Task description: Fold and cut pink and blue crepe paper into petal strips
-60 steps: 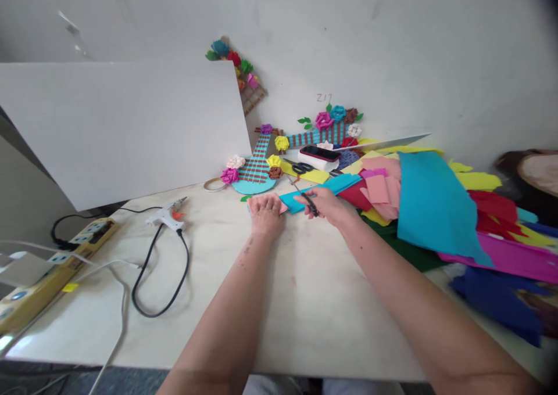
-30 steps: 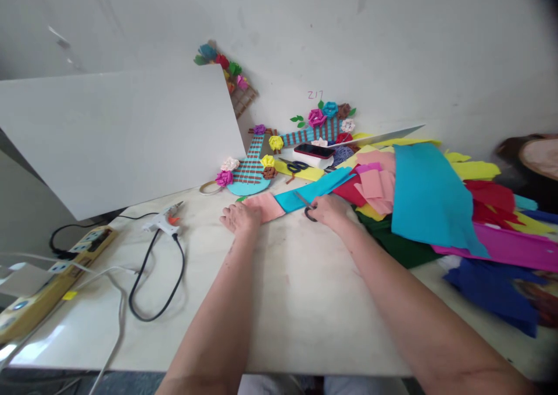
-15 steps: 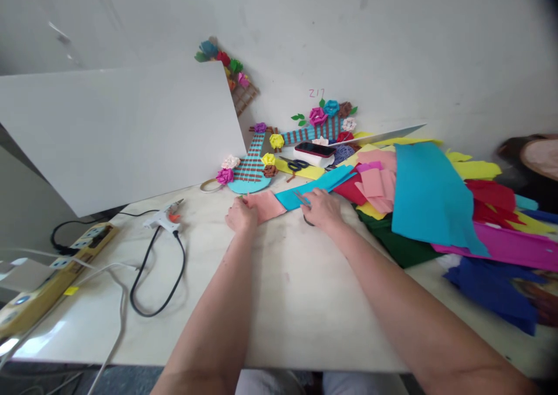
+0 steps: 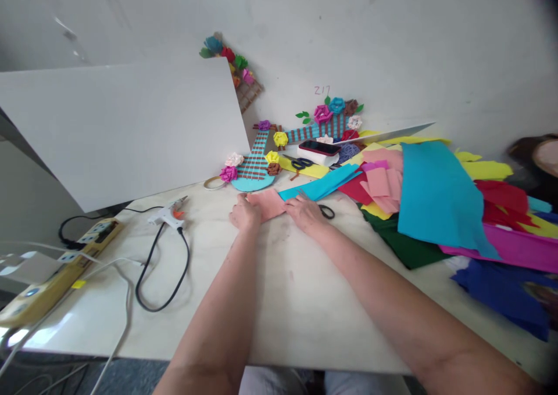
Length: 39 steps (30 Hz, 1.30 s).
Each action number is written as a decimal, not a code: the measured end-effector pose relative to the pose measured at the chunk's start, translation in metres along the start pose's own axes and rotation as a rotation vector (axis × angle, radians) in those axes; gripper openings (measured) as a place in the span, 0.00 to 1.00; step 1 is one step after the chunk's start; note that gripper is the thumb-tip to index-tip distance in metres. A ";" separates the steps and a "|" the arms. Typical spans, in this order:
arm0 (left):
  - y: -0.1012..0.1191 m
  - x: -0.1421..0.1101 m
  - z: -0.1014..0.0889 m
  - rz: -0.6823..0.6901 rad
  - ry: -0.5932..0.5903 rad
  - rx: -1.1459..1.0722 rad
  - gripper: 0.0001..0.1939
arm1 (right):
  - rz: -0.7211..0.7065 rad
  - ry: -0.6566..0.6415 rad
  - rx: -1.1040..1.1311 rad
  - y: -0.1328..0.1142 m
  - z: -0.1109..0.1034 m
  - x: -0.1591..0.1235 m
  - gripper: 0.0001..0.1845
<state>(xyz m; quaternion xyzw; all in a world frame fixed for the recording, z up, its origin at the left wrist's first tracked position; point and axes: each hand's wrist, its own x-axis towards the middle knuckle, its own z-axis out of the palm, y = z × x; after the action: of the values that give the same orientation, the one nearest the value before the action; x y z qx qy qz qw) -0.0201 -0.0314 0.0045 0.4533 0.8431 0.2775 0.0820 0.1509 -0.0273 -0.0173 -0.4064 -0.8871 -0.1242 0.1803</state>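
Note:
A piece of salmon-pink crepe paper [image 4: 267, 204] lies on the table between my two hands. My left hand [image 4: 245, 212] is closed on its left end, thumb and fingers at the edge. My right hand [image 4: 305, 213] has its fingers pressed together at the right end of the same piece; the fingertips are partly hidden. A pair of scissors [image 4: 326, 211] rests beside and partly under my right hand, its black handle showing. Just behind the hands, blue crepe paper strips [image 4: 322, 185] stretch toward the right.
To the left are a white glue gun [image 4: 168, 216] with a looped black cord and a yellow power strip [image 4: 56, 282]. A flower-trimmed blue guitar shape [image 4: 253, 168], a phone [image 4: 319, 147] and second scissors [image 4: 300, 162] sit behind. Coloured paper sheets [image 4: 440, 197] pile up at right.
My right hand has let go of the scissors, leaving them on the table, and moved left onto the pink crepe paper's right end. My left hand stays at the left end.

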 end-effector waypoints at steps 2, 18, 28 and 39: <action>0.000 0.000 0.000 -0.004 -0.003 0.003 0.19 | 0.009 0.014 0.028 0.000 -0.002 -0.001 0.15; 0.001 -0.001 -0.002 0.003 -0.012 -0.008 0.19 | 0.065 -0.021 0.050 0.003 0.001 -0.001 0.17; 0.004 -0.011 0.001 0.253 0.263 -0.041 0.23 | 0.129 0.068 0.116 0.000 -0.005 -0.001 0.17; 0.019 -0.038 -0.012 0.582 0.135 -0.074 0.22 | 0.372 0.189 0.279 0.007 -0.003 -0.001 0.16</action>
<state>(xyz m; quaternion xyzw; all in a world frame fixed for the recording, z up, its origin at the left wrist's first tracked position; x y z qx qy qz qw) 0.0103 -0.0584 0.0205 0.6533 0.6704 0.3495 -0.0407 0.1572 -0.0246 -0.0142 -0.5205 -0.7847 -0.0027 0.3366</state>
